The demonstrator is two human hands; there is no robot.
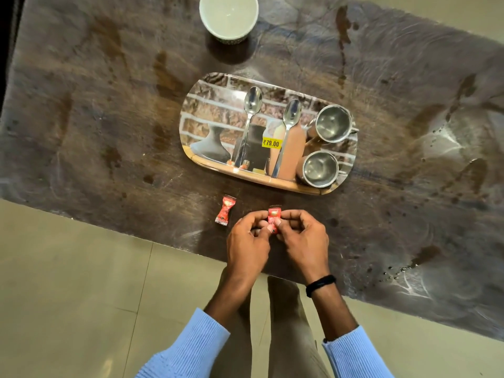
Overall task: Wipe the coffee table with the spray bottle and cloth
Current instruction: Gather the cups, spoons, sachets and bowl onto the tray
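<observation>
Near the coffee table's (81, 105) front edge, my left hand (246, 248) and right hand (304, 241) pinch one red sachet (272, 218) between them.

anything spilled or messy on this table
Yes. Brown streaks and droplets stain the table, heaviest along the right side and near the far edge. One red sachet lies loose by the tray.

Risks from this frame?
1. Both hands, left hand and right hand, pinch a red sachet; tearing it could spill onto the stained coffee table.
2. Tray with spoons and cups blocks wiping beneath.
3. No spray bottle or cloth visible.
</observation>
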